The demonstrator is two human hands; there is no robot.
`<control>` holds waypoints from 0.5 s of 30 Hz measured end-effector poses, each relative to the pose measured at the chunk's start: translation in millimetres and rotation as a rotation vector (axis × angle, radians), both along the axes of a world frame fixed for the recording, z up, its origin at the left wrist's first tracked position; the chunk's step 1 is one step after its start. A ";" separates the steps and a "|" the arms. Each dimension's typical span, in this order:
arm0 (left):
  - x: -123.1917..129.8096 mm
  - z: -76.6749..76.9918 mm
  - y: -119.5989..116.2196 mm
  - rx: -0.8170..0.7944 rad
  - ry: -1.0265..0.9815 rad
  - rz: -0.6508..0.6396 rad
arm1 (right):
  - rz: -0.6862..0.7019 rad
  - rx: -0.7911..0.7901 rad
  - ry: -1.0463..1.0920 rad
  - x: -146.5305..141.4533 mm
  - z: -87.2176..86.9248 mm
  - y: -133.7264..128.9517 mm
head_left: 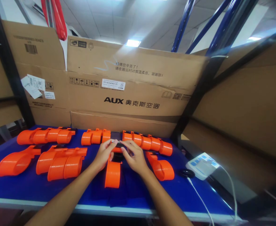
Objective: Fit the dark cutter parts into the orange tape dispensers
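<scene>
"Two bare forearms (67, 194) come in from the bottom of my feed. What worries you?"

"Slipping, I'd say. Small as the black part (120, 145) is, a lopsided push could skid it out of the fingertips, or twist the orange piece (112, 174), whose ring hangs below the grip without support I can see."

"And each hand?"

"From my remote view, the left hand (103, 154) is closed, thumb and fingers pinching the orange piece near its upper end. The right hand (135, 157) bends in opposite, thumb and fingers drawn together on the black part; the exact contact is too small to tell. Both work over the middle of the table (20, 188)."

"Further out?"

"Just beyond the fingertips sits a dark rectangular object (115, 135), which a knuckle could nudge. Beside the right hand lies a loose orange loop (168, 169); a wide elbow might knock it. More orange loops (72, 166) lie to the left, and a white device (202, 164) sits far right."
</scene>
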State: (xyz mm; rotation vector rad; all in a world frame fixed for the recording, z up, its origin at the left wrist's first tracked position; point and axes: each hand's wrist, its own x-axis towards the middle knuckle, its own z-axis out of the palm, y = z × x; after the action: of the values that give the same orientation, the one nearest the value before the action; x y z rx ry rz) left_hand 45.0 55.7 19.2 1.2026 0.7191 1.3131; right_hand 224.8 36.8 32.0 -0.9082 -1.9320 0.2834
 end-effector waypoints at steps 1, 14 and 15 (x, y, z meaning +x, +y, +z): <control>-1.2 1.0 0.5 -0.014 -0.022 0.018 | -0.014 0.008 0.010 1.1 0.1 0.7; -20.1 13.6 7.1 -0.212 -0.182 -0.056 | -0.284 -0.062 -0.184 5.5 -19.6 16.0; -18.7 12.3 7.2 -0.197 -0.174 -0.043 | -0.275 -0.076 -0.210 4.6 -21.1 15.8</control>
State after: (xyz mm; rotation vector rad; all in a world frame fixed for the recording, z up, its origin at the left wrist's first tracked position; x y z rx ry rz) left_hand 26.3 62.9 31.5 0.9287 0.6764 1.2626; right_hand 229.3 52.5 11.0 -1.2821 -1.9657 0.1033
